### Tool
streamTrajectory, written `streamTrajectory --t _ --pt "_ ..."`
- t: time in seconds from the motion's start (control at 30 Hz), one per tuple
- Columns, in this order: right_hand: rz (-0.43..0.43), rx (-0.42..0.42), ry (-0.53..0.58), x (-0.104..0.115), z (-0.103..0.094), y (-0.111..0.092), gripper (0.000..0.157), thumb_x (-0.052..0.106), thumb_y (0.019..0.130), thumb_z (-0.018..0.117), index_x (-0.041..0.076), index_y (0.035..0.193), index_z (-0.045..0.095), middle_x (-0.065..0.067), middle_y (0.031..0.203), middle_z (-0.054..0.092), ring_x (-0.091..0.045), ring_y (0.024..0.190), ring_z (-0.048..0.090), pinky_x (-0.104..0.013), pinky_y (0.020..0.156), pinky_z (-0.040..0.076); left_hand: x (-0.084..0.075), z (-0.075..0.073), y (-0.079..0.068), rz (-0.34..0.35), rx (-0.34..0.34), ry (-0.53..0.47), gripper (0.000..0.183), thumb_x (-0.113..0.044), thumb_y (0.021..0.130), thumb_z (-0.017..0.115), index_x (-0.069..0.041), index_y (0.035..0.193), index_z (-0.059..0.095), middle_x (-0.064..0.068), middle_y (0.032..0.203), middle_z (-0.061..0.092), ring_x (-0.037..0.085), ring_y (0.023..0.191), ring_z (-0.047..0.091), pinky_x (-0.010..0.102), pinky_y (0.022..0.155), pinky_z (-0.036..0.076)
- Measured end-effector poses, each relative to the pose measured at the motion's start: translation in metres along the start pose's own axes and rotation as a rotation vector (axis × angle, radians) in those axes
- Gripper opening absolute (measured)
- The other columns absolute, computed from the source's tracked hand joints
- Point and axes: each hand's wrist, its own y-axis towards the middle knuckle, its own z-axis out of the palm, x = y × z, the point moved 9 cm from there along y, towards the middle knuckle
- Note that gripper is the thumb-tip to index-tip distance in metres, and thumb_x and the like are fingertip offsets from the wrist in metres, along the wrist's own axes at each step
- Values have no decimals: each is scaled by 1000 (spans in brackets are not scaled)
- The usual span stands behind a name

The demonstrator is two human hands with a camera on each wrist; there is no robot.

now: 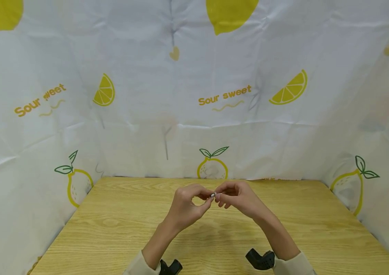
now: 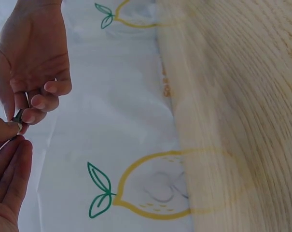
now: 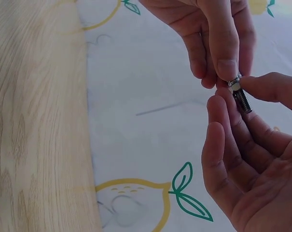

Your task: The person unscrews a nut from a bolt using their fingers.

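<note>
A small metal bolt [image 3: 242, 101] with a dark threaded shaft lies between the two hands. Its wider silver end is partly covered by fingertips, so whether that is a head or a nut cannot be told. My left hand [image 1: 184, 206] pinches the silver end between thumb and fingers. From the other side my right hand [image 1: 241, 198] holds the bolt, its thumb against the silver end and its fingers beneath the shaft. The right wrist view shows the threads pointing toward the right palm; in the left wrist view fingers hide most of the bolt.
Both hands are above a light wood-grain table [image 1: 118, 229]. A white sheet [image 1: 139, 114] printed with lemons and lettering stands behind it and at both sides. Black devices [image 1: 260, 259] are worn at the wrists, by the cream sleeves [image 1: 294, 265].
</note>
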Motion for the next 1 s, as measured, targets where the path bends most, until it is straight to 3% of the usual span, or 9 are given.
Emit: streamTrajectory --t 0.13,0.33,0.53,0.67,1.0 --pt "-6 -13 20 1 -1 -1 23 11 100 67 -8 112 70 -9 92 74 -9 75 71 -35 70 64 1 0 0 -8 0 -10 14 0 87 79 -8 98 79 3 89 79 11 77 75 15 74 61" --pt "-7 -29 34 2 -2 -1 24 9 98 68 -9 114 68 -28 99 72 -9 76 72 -31 69 63 0 0 0 -3 0 -18 12 0 87 78 -8 97 79 4 88 79 11 78 75 15 74 61" --pt "-6 -28 19 3 -2 -1 24 14 101 66 -7 113 69 -21 95 73 -13 76 72 -31 69 63 0 -1 0 18 -15 -22 10 0 88 77 -7 94 79 6 86 79 12 77 75 14 74 61" --pt "-8 -1 -18 1 1 -1 25 20 104 63 -3 110 72 -24 94 73 -17 75 72 -33 68 63 -2 -2 0 31 -30 -5 10 0 87 77 -8 93 78 5 85 78 11 76 75 14 74 60" --pt "-28 40 1 2 5 0 24 16 105 60 -5 111 70 -26 95 71 -16 77 71 -35 70 64 -3 -2 1 29 -47 5 8 -2 89 78 -8 94 79 4 86 78 11 78 75 13 75 60"
